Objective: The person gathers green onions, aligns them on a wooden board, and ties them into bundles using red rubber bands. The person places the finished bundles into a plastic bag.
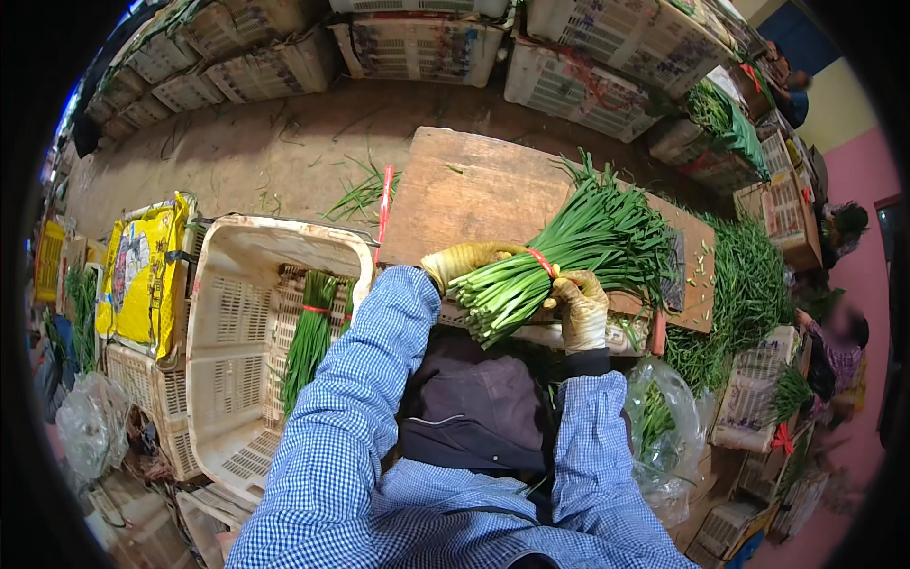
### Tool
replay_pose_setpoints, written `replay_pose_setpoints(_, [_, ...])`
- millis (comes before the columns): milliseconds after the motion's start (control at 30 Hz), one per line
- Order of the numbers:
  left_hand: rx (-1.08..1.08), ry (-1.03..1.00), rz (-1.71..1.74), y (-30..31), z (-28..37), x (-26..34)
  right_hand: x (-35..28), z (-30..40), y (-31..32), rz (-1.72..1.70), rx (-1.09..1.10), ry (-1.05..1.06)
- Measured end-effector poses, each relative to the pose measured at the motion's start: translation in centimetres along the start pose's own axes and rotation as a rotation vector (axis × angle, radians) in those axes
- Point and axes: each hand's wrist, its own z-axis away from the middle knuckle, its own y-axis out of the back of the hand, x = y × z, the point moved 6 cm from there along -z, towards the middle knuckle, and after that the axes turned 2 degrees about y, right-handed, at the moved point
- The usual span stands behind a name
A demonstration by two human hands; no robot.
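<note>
A thick bunch of long green leafy stalks, like garlic chives (604,227), lies across the near part of a wooden board (476,178), its pale cut ends pointing towards me. A red tie (542,263) runs round it near those ends. My left hand (473,263), in a stained, yellowish glove, reaches under the bunch from the left; its fingers are partly hidden. My right hand (583,302), gloved too, pinches the tie at the bunch's near right side.
Left of the board stands a deep white plastic crate (234,320) with a tied green bunch (309,334) inside. Loose greens (746,277) heap up at the right, above a clear plastic bag (668,441). Stacked crates (419,53) line the far side. Other people (842,348) are at the right.
</note>
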Motion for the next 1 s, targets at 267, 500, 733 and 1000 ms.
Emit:
replay_pose_setpoints(267, [0.274, -0.039, 0.015, 2.1, -0.3, -1.0, 1.3, -0.4, -0.2, 0.141, 0.048, 0.106])
replay_pose_setpoints(500, [0.374, -0.091, -0.032, 1.8, -0.1, 0.5, 2.1, -0.9, -0.1, 0.094, 0.046, 0.059])
replay_pose_setpoints(733, [0.229, -0.052, 0.006, 0.3, -0.9, 1.0, 1.3, -0.6, -0.1, 0.138, 0.088, 0.127])
replay_pose_setpoints(1000, [0.392, -0.073, -0.083, 2.3, -0.8, 0.0, 1.9, -0.8, -0.4, 0.271, 0.117, 0.128])
